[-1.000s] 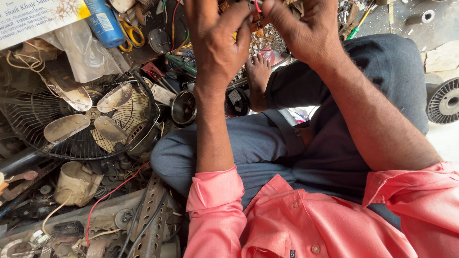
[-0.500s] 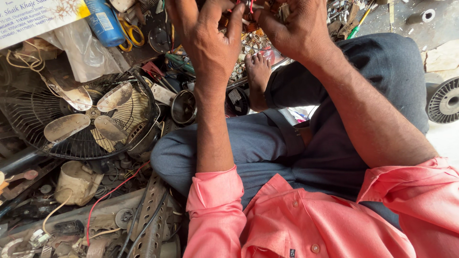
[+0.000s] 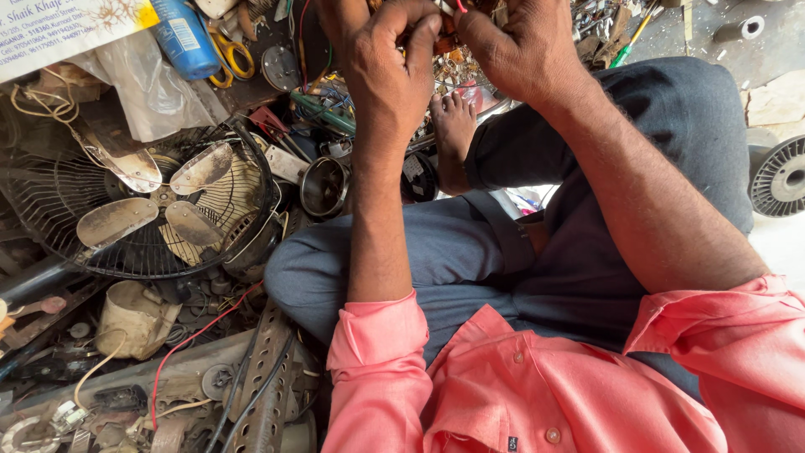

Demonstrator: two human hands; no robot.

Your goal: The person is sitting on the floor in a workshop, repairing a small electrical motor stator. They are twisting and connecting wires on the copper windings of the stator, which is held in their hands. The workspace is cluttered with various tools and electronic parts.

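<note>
Pink sleeves nearest, crossed legs beyond. Old fan (image 3: 159, 210) lies left, unused. Left hand (image 3: 390, 71) and right hand (image 3: 516, 54) meet at top edge, fingertips pinched on red wire (image 3: 460, 7). Judgement: keep grip close to wire end, twist evenly, hands steady.

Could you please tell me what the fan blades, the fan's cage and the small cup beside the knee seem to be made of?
The four pale fan blades look like thin sheet metal, dull and dust-stained. The round black cage around them is thin wire, apparently painted dark. The small shiny cup looks like polished steel, judging by its bright reflections.
</note>
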